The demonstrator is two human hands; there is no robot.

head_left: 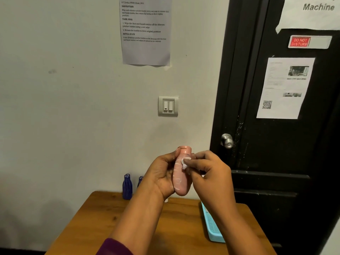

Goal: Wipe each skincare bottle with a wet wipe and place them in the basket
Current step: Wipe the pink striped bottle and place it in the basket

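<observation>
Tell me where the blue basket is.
In the head view, the blue basket sits on the right edge of the wooden table, by the black door, partly hidden behind the right forearm.

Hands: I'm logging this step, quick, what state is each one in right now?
Left hand: grips the rounded pink plastic bottle.
Right hand: pinches a small white wet wipe against that bottle.

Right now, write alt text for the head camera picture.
The left hand grips a pink bottle while the right hand presses a wipe to it, above a wooden table. A blue bottle stands by the wall; a basket lies at right.
</observation>
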